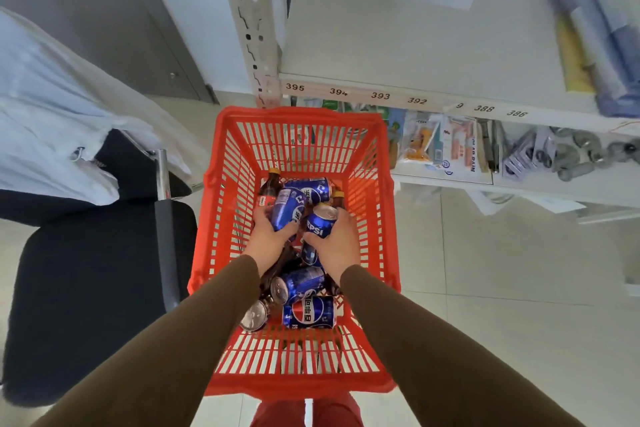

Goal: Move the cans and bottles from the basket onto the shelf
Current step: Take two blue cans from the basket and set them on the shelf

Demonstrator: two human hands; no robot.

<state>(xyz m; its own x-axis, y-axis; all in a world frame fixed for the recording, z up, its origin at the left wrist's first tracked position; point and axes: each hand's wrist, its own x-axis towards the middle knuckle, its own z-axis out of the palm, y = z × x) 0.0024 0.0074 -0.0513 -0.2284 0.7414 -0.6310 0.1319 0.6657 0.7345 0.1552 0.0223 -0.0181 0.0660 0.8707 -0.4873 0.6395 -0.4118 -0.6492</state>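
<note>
Cans (304, 282) heaped with bottles (267, 191) in red basket (367, 121) | step: pick | left hand (268, 236) wrapped on blue can (287, 208), right hand (337, 244) on Pepsi can (320, 224) | next: lift both clear, up to shelf (381, 45) beyond grips.

blue cans (309, 315): 7 visible | brown bottles (268, 191): at least 2 | red basket (298, 113): 1 | hands (268, 239): 2

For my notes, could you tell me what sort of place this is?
Probably a small shop or stockroom: a white metal shelf with numbered edge labels, packaged goods on the lower tier, and a red shopping basket.
</note>
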